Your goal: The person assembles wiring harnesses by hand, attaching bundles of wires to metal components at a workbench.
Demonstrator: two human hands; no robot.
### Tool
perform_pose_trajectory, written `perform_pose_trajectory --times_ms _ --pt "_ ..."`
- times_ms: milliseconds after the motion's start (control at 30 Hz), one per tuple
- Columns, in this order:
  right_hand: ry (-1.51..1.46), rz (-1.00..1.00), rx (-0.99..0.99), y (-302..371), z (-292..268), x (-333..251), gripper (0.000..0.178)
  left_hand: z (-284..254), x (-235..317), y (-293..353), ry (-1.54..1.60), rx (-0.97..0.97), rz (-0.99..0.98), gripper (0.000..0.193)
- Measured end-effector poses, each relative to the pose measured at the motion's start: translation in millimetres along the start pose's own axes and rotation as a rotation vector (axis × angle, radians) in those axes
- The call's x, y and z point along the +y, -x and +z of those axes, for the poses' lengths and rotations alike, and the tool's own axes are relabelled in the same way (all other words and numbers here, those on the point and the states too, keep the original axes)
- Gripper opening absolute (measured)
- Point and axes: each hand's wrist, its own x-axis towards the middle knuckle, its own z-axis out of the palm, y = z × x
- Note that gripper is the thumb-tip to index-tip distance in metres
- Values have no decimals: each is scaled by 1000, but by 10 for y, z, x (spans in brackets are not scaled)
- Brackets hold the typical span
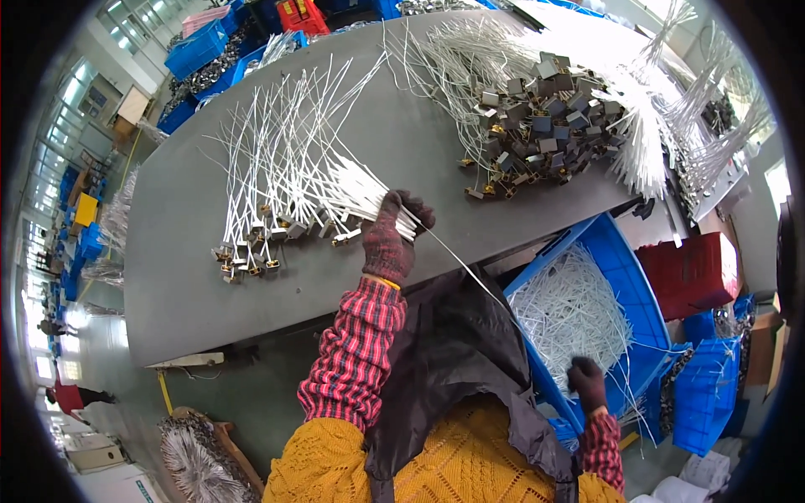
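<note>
My left hand (392,239), in a dark knitted glove, is closed around a bundle of thin white tubes (360,189) just above the grey table. One long white wire runs from beside that hand toward the blue bin. Left of the bundle, white wires with small metal-cased parts (289,226) lie spread out. My right hand (587,381), gloved too, is at the near side of the blue bin (650,293), by its heap of short white tubes (570,310). Its fingers are curled; what they hold, if anything, is hidden.
A large pile of small metal-cased parts (549,117) with white wires covers the right of the grey table (193,293). A red bin (692,272) and another blue bin (708,394) stand at the right. A bundle of wired parts (201,461) lies low at the left.
</note>
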Motion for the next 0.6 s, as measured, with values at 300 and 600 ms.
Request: perform_pose_trajectory --times_ms 300,600 --pt "85 -405 -414 -801 3068 -2694 50 -603 -245 176 -1698 -166 999 23" --pt "1043 -864 143 -1610 2947 -3009 38 -193 1182 -45 -1101 537 176 32"
